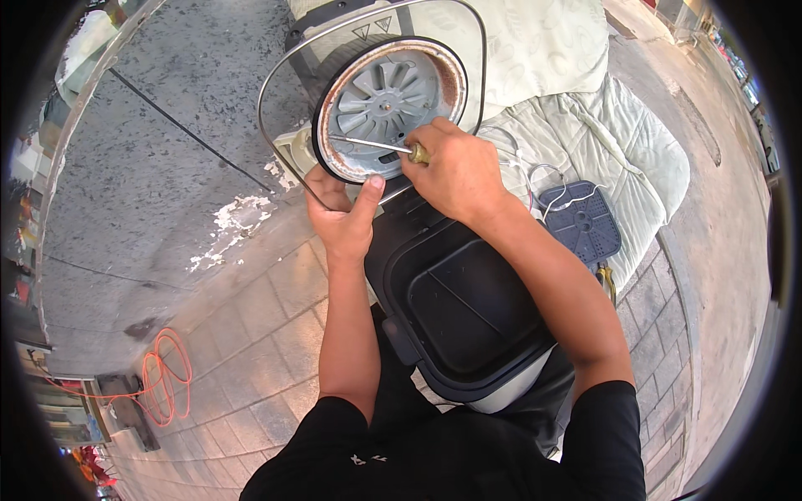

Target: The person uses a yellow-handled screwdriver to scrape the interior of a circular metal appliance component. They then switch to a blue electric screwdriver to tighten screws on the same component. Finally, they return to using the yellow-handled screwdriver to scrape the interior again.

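My left hand (344, 221) grips the lower edge of a round metal lid unit (451, 79), thumb on its black rim. Inside the unit, a ring with brown stains surrounds a grey fan (384, 102). My right hand (464, 171) is closed around a screwdriver (418, 154) with a yellowish handle. Its thin shaft reaches across the unit's opening toward the inner left wall; I cannot tell whether the tip touches. A thin metal hoop (263, 92) loops around the unit. Below my hands sits a cooker body (459, 313) with a black, rounded-square cavity, over my legs.
Pale quilted cloth (643, 159) lies beyond and to the right. On it rest a dark slotted plate (581, 230) and loose white wires (530, 175). Yellow-handled pliers (608, 284) lie by its edge. A grey speckled slab (175, 159) and an orange cord (167, 376) are at left.
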Demonstrator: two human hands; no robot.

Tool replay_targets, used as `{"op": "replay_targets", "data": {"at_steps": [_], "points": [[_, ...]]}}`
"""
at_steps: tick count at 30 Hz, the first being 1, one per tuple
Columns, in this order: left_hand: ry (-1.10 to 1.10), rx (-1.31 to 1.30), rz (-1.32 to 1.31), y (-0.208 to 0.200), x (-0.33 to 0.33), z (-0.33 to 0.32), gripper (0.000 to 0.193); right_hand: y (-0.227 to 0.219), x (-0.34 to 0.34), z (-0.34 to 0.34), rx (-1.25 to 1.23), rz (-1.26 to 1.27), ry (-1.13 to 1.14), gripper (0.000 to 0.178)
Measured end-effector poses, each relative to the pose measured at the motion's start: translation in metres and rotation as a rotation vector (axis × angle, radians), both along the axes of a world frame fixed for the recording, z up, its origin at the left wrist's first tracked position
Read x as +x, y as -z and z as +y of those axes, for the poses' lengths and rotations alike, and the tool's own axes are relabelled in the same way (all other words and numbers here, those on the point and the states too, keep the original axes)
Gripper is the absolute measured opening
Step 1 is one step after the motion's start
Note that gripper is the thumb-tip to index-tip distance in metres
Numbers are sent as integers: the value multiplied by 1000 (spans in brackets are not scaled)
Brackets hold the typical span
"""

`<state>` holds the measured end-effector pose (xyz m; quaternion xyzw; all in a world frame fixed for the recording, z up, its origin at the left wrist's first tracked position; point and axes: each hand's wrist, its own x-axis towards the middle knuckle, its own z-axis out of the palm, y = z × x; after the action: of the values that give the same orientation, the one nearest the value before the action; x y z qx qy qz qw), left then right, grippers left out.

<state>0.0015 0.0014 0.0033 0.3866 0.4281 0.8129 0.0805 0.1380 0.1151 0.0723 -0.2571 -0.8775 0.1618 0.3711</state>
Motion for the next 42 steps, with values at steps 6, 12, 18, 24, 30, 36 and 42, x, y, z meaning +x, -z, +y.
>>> {"op": "replay_targets", "data": {"at_steps": [6, 12, 18, 24, 30, 36, 42], "points": [[-9, -5, -13, 1, -2, -2, 63, -8, -3, -2, 47, -26, -35, 15], [-2, -2, -24, -1, -1, -3, 63, -4, -3, 7, 175, -5, -139, 13], [8, -11, -22, 4, -2, -4, 61, -6, -2, 14, 244, -22, -206, 15], [11, -13, -15, 1, -2, -4, 62, -5, -1, 17, 230, -22, -224, 17], [8, -11, -3, -1, -1, -2, 65, -2, 2, 21, 247, 21, -257, 18], [-2, -19, -2, 1, -2, -3, 67, 5, 2, 20, 303, 89, -293, 23], [10, -42, -11, -2, -1, -5, 66, -2, 1, 28, 441, 101, -365, 23]]}}
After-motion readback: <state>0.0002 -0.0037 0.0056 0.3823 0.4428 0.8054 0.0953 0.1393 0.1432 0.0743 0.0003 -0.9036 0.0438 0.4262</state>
